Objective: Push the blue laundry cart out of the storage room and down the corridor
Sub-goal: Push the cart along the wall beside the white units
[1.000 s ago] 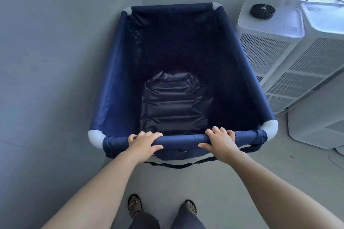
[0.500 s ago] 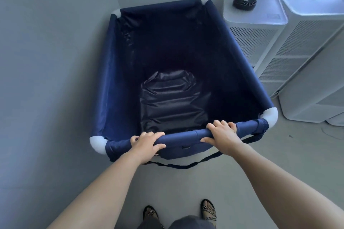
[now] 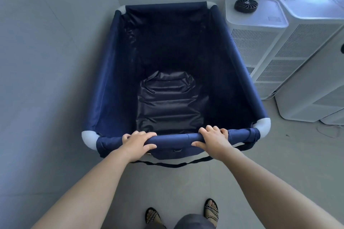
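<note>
Since a moment ago the blue laundry cart [image 3: 115, 72] has slid back from the corner; I see it straight ahead, my left hand [image 3: 136, 143] and right hand [image 3: 214, 140] both wrapped around its near rail [image 3: 175, 138].

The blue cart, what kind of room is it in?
Probably a storage room or utility corner. The blue laundry cart stands tucked against bare grey walls, and several white appliance units are lined up close together beside it on a plain floor.
</note>
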Demonstrator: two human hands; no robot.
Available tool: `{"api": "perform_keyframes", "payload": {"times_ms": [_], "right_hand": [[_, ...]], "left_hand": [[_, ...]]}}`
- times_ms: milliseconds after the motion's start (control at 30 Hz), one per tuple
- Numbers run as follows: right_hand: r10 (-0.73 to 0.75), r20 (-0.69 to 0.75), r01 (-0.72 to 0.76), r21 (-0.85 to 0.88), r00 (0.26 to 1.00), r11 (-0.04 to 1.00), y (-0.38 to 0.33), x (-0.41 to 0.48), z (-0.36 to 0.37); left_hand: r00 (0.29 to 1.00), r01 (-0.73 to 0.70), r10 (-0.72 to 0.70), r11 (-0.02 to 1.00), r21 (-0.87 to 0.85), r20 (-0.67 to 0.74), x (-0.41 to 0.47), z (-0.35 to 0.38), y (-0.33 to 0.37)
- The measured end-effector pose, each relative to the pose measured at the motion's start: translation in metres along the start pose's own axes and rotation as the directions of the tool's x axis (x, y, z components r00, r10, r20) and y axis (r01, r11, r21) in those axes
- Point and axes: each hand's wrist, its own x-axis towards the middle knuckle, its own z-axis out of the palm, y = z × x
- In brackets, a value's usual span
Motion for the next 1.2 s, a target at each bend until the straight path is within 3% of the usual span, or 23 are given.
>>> {"api": "perform_keyframes", "payload": {"times_ms": [200, 300, 400, 600, 800, 933, 1067, 1200], "right_hand": [[0.014, -0.006, -0.014, -0.055, 1.0, 0.998, -0.003, -0.006, -0.002], [-0.013, -0.051, 0.009, -0.082, 0.999, 0.997, -0.002, -0.009, 0.0], [-0.048, -0.078, 0.042, -0.071, 0.996, 0.997, 0.004, -0.011, -0.003], [-0.058, -0.054, 0.05, -0.14, 0.997, 0.989, 0.013, -0.01, -0.002], [-0.003, -0.182, -0.02, -0.126, 0.983, 0.992, 0.006, -0.013, 0.011], [0.01, -0.208, -0.037, -0.124, 0.978, 0.992, 0.005, -0.014, 0.015], [0.004, -0.209, -0.031, -0.127, 0.978, 0.991, 0.002, -0.016, 0.016], [0.022, -0.208, -0.046, -0.112, 0.978, 0.993, -0.005, -0.012, 0.015]], "left_hand": [[0.999, -0.021, 0.026, 0.993, 0.117, -0.046, -0.003, 0.001, 0.006], [0.984, -0.093, 0.12, 0.978, 0.188, -0.133, -0.005, 0.008, 0.01], [0.974, -0.177, 0.196, 0.972, 0.158, -0.113, -0.001, 0.015, 0.027], [0.984, -0.077, 0.097, 0.988, 0.135, -0.147, 0.007, 0.023, 0.04], [0.958, -0.171, 0.196, 0.976, 0.134, -0.207, -0.001, 0.02, 0.026], [0.943, -0.12, 0.196, 0.954, 0.276, -0.269, -0.011, 0.015, 0.006], [0.9, -0.18, 0.337, 0.866, 0.466, -0.278, -0.013, 0.014, 0.003], [0.87, -0.221, 0.395, 0.848, 0.482, -0.296, -0.006, 0.009, -0.008]]}}
